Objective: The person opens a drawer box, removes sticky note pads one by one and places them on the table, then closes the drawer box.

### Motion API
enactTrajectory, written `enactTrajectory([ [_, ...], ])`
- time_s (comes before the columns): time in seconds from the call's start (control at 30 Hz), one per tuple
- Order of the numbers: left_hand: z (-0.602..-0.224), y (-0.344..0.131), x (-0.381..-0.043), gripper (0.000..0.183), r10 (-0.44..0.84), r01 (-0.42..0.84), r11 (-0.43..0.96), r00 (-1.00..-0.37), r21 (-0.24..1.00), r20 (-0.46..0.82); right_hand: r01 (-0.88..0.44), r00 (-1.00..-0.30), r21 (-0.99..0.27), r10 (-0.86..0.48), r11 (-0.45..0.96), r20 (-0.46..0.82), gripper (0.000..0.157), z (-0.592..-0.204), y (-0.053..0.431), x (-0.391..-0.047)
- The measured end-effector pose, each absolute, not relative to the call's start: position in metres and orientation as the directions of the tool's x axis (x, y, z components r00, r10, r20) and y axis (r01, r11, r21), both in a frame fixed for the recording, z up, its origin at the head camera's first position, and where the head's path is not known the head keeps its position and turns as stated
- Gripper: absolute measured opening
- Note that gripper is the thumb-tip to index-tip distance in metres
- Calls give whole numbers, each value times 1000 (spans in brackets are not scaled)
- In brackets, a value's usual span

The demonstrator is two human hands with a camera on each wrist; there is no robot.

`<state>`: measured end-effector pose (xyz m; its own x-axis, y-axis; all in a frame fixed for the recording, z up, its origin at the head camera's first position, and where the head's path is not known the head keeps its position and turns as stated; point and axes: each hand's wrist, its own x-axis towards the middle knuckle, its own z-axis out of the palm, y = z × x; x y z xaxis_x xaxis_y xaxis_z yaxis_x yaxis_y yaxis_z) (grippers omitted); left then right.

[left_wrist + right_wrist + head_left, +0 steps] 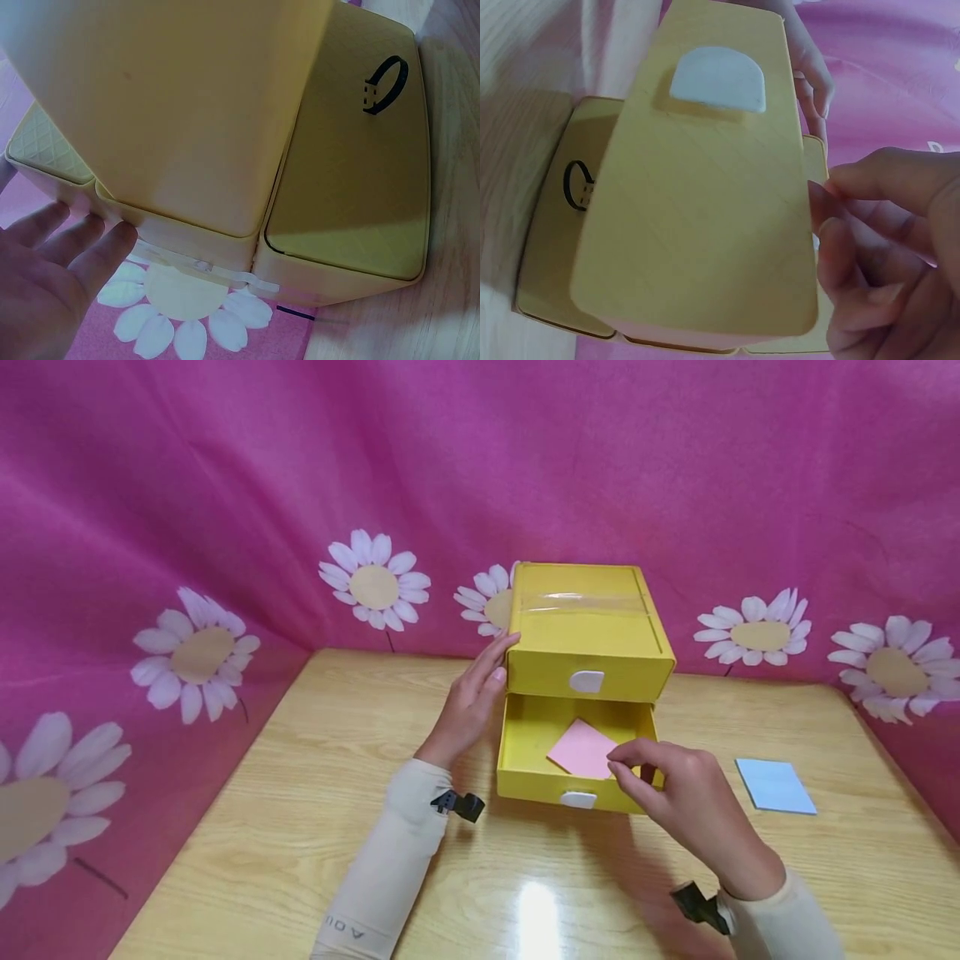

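A yellow drawer cabinet stands on the table, its middle drawer pulled out. Inside that drawer, a square pink sticky note pad lies turned cornerwise. My right hand reaches over the drawer's right front, thumb and forefinger pinching the pad's right edge. The right wrist view shows the drawer's front with a white tab and my fingers beside its rim; the pad is hidden there. My left hand rests with extended fingers against the cabinet's left side. Its fingertips touch the yellow wall in the left wrist view.
A blue sticky note pad lies on the table right of the cabinet. The lowest drawer has a black loop handle. Clear tape crosses the cabinet top. A pink cloth with white daisies hangs behind and beside the wooden table.
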<state>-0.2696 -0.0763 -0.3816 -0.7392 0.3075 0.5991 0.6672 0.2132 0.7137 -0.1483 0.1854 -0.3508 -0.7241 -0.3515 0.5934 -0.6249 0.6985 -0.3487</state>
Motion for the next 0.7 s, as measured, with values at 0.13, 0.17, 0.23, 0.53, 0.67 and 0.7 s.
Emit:
enactTrajectory([
  [0.13, -381, -76, -270, 47, 307, 668, 220, -739, 711, 599, -616, -730, -323, -367, 718, 576, 17, -347, 186, -152],
  [0.17, -380, -76, -270, 46, 307, 667, 221, -740, 711, 599, -610, -736, -318, -371, 726, 567, 17, -346, 187, -153],
  [0.23, -380, -76, -269, 46, 309, 664, 224, -743, 714, 594, -595, -753, -314, -376, 740, 541, 15, -344, 188, -154],
  [0.53, -379, -77, -269, 46, 309, 653, 225, -752, 723, 583, -498, -861, -378, -391, 780, 326, 17, -338, 190, -162],
  [0.67, -380, -78, -269, 46, 310, 646, 221, -757, 730, 576, -456, -890, -413, -396, 788, 226, 24, -335, 192, -168],
  [0.7, -380, -78, -269, 46, 310, 646, 220, -757, 731, 575, -448, -894, -417, -397, 791, 207, 25, -334, 193, -170],
])
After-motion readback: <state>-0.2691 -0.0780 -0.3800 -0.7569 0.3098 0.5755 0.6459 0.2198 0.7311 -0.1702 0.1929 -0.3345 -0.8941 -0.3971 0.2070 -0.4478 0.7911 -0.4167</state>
